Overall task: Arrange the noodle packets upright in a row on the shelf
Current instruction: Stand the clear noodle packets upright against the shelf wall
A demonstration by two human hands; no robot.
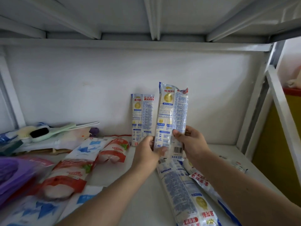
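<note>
One white-and-blue noodle packet (142, 118) stands upright against the back wall of the white shelf (228, 154). A second noodle packet (171, 115) is held upright just to its right, above the shelf floor. My left hand (147, 152) grips its lower left edge and my right hand (191, 142) grips its lower right side. Two more noodle packets lie flat on the shelf under my right forearm, one (184, 190) long and near the middle, another (203, 181) partly hidden by the arm.
Red-and-white bags (112, 150) and blue-and-white bags (88, 147) lie flat on the left. Brushes (42, 132) and a purple item (14, 175) sit at the far left. A white upright post (280, 115) bounds the shelf on the right.
</note>
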